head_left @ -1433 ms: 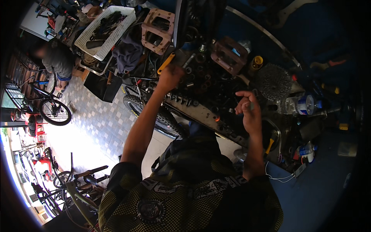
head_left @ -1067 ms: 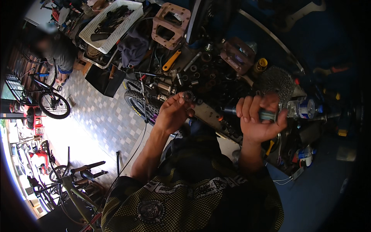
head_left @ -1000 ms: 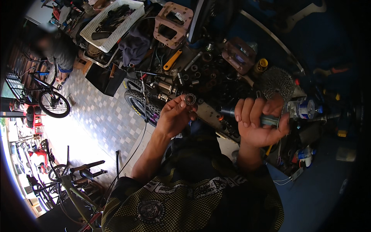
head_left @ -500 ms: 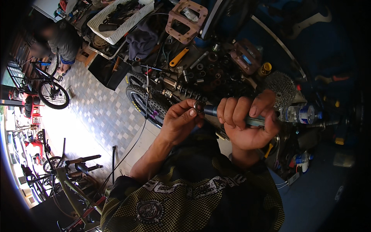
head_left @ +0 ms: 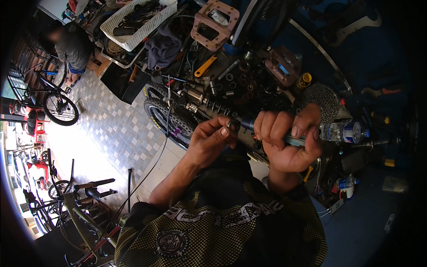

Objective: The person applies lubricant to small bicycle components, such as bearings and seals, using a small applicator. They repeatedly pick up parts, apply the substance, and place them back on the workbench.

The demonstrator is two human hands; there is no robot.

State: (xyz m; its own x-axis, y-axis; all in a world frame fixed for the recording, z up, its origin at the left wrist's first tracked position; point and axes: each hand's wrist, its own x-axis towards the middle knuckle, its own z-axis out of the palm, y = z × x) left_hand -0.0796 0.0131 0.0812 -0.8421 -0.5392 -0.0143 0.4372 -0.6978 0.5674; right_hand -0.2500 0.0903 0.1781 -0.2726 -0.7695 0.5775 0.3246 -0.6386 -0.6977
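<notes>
Between the thumb and fingertips of my left hand is a small dark ring-shaped part, its opening partly visible. My right hand is closed around a dark cylindrical tool with a grey-green body. The tool's dark end points left at the ring, with a narrow gap between them. My right fingers cover most of the tool, so its exact kind cannot be made out. Both hands are raised in front of my torso, near the workbench edge.
Loose rings and small metal parts crowd the bench, with a yellow crank arm-like piece, a shock absorber, flat pedals, a cassette and a plastic bottle. A bicycle frame stands left; another person crouches far left.
The ring in my left fingers has turned slightly and shows more of its opening. The tool's end sits a little farther right, apart from the ring.
</notes>
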